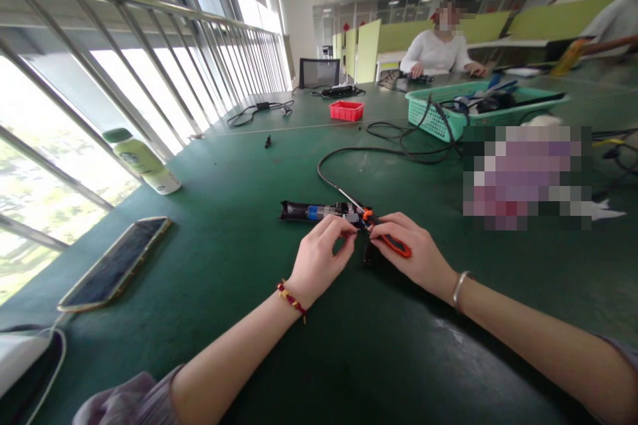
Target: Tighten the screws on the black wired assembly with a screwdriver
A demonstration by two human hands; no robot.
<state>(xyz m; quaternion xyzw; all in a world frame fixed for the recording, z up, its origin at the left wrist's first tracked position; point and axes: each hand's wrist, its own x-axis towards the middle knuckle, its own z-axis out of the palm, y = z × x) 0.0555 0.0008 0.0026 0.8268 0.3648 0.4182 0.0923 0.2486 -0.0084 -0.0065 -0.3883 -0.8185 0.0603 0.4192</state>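
Near the middle of the table lies an opened black device (319, 212) with a blue section and grey inner parts. A black cable (331, 156) curves from the right toward the device, near its right end. My left hand (323, 252) is closed, thumb and finger pinched at the device's near edge; whatever is between the fingertips is too small to make out. Under my right hand (411, 249) is an orange-handled tool (399, 247), held with fingers closed round it. Its tip is by the device, close to my left fingertips, and its exact kind is partly hidden.
A phone (117, 265) and a green-capped bottle (144, 163) lie on the left, beside the railing (199, 20). Farther back are a red tray (347, 111) and a green basket (436, 118) of parts and cables. A person in white (438, 53) sits across the table.
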